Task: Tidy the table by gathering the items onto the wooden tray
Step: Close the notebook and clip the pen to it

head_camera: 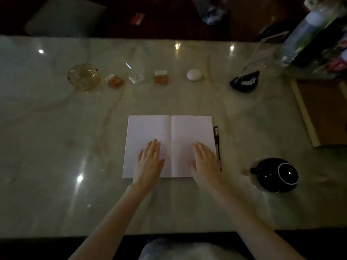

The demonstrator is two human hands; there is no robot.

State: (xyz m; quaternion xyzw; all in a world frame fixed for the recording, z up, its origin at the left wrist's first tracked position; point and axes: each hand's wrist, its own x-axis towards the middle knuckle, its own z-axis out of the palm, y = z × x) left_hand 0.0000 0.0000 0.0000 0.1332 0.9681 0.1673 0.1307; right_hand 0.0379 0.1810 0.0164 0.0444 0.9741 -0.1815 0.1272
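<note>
An open white notebook [170,132] lies flat in the middle of the marble table. My left hand [149,162] rests flat on its left page, and my right hand [205,162] lies flat on its right page, fingers straight. A black pen [217,145] lies along the notebook's right edge. The wooden tray [304,113] sits at the right edge of the view, partly cut off. In a row at the back stand a glass ashtray [84,76], two small amber bottles [114,81] [161,77], a clear glass block [136,74] and a white egg-shaped object [194,74].
A black teapot [276,175] stands to the right of the notebook. A dark ornament [245,83] with a clear upright plate sits at the back right. Bottles and clutter [308,29] crowd the far right corner. The table's near edge [112,234] runs across below my forearms.
</note>
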